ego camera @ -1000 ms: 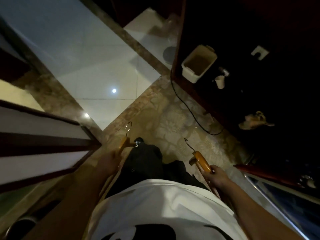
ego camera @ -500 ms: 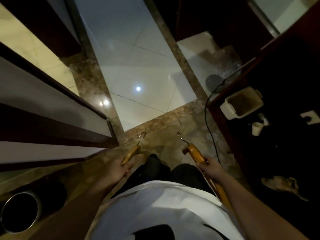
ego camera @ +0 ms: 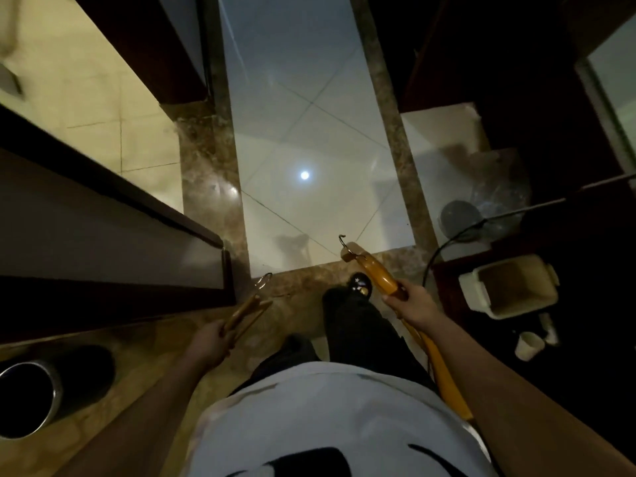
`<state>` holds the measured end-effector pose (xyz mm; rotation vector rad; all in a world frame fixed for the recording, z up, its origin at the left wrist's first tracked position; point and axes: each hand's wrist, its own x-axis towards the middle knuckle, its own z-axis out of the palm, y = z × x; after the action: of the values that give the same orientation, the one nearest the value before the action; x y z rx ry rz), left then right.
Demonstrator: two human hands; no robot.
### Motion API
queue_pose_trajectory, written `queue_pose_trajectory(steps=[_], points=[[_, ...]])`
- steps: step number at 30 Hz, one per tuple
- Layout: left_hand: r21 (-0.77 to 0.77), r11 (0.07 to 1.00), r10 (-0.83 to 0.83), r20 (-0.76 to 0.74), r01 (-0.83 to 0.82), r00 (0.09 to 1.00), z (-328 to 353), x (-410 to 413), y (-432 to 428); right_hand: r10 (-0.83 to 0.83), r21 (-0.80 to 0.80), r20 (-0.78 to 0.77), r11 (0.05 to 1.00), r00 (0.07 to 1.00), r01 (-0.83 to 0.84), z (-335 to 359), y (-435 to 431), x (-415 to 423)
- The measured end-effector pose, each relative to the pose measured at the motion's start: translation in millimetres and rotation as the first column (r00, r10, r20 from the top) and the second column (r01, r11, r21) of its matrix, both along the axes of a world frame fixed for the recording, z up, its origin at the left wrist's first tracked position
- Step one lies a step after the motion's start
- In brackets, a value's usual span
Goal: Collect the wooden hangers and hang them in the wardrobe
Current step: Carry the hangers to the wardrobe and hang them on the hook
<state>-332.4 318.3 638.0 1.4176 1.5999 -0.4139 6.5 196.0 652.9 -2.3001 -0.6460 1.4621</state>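
1. Wooden hangers in both hands, low in the frame, above the brown marble floor border (ego camera: 210,235).
2. Left hand (ego camera: 210,346), lower centre-left, closed around the left hanger (ego camera: 246,313); wooden arms reach up and to the right out of the fist, metal hook at the far tip near the dark wooden edge of the furniture (ego camera: 113,235) at left.
3. Long axis of that hanger: diagonal, from lower left at the fist to upper right at the hook; whether one hanger or two pressed together, cannot tell.
4. Right hand (ego camera: 411,304), centre-right, clamped on the right hanger (ego camera: 380,275) partway along its length.
5. Ahead of that grip: thick wooden shoulder and metal hook, aimed up and to the left over the pale floor tiles (ego camera: 303,115).
6. Behind that grip: rest of the wood trails down and right, beside the forearm, to the edge of the white shirt (ego camera: 327,418).
7. Long axis of the right hanger: upper left to lower right.
8. Between the two hangers: dark trouser leg with a shoe (ego camera: 359,282) on the marble strip.
9. Right of frame: cream bin (ego camera: 509,287) and small cup (ego camera: 528,346) on a dark surface.
10. Lower left corner: round metal bin (ego camera: 31,397).
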Motion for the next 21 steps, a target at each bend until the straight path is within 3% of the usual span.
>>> queue_pose_trajectory(steps=[5,13,21], points=[[-0.022,0.999,-0.025,-0.003,0.025,1.000,9,92,39,-0.013,-0.081,-0.048,0.997,0.999,0.010,0,25,79],[0.026,1.000,-0.016,0.175,0.011,0.984,29,241,114,0.010,-0.252,0.063,0.968,0.998,0.006,-7,52,182],[0.085,0.996,-0.003,0.167,-0.011,0.986,29,288,206,-0.037,-0.296,0.088,0.953,0.995,0.062,-10,140,233]])
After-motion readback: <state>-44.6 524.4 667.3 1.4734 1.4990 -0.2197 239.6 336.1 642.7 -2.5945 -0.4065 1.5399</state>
